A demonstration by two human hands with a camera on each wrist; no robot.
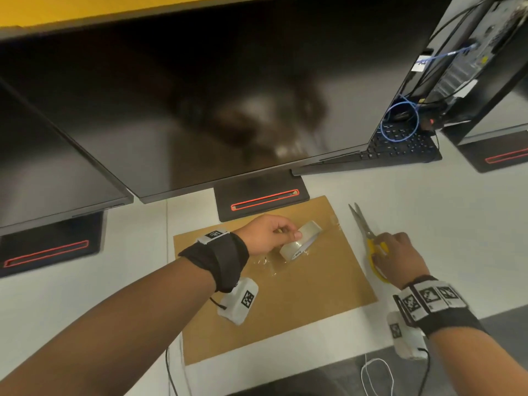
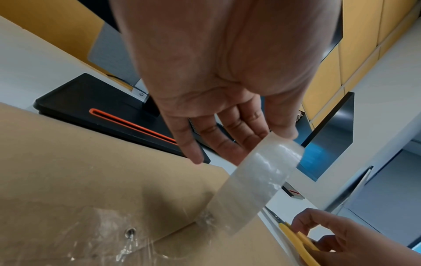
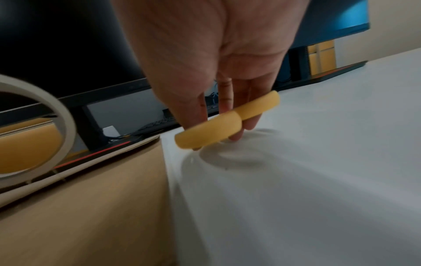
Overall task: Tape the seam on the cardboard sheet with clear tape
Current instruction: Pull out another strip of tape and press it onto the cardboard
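A brown cardboard sheet (image 1: 285,310) (image 2: 68,162) (image 3: 79,216) lies flat on the white desk. My left hand (image 1: 285,234) (image 2: 239,140) holds a roll of clear tape (image 1: 297,244) (image 2: 268,172) (image 3: 61,115) tilted just above the sheet's far half, thumb and fingers pinching it. Crumpled clear tape (image 1: 268,264) (image 2: 114,234) sticks to the cardboard beside the roll. Right of the sheet, my right hand (image 1: 385,250) (image 3: 218,133) grips the yellow handles of the scissors (image 1: 361,221) (image 2: 296,237) (image 3: 218,124); their blades point away from me.
A large dark monitor (image 1: 200,110) hangs over the desk, its black stand base (image 1: 263,201) touching the sheet's far edge. More monitors stand left and right. A keyboard (image 1: 400,147), a blue cable and a computer tower are at the back right. The desk edge (image 1: 371,350) is near me.
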